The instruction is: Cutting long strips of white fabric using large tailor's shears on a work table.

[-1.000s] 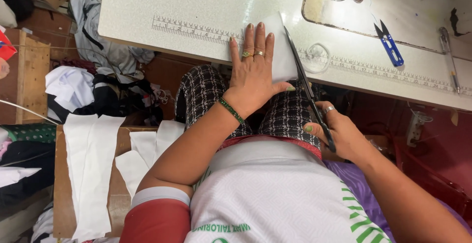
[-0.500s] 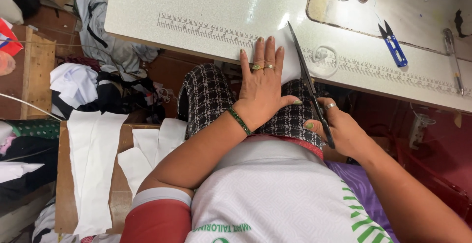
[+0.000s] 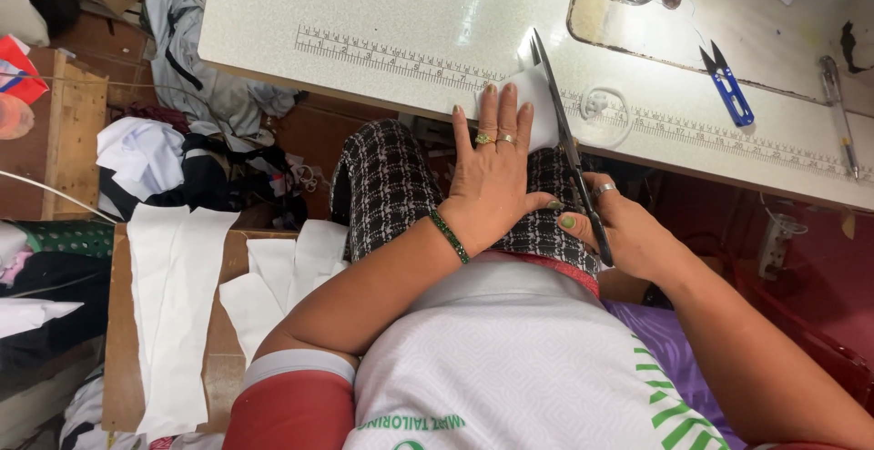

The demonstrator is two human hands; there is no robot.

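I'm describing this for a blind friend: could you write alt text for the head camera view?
Seen from above, a seated person's left hand presses a white fabric piece flat at a sewing table's edge, while the right hand cuts it with long scissors. Blue thread snips lie nearby.

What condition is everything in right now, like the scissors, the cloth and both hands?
Left hand: flat, fingers spread, pressing the white cloth.
Right hand: gripping the scissors' handles.
Scissors: blades slightly parted, pointing away along the cloth's edge.
White cloth: lying over the table edge, mostly covered by the hand.
Blue thread snips: lying untouched on the table.
White fabric strips: laid flat on a wooden board.
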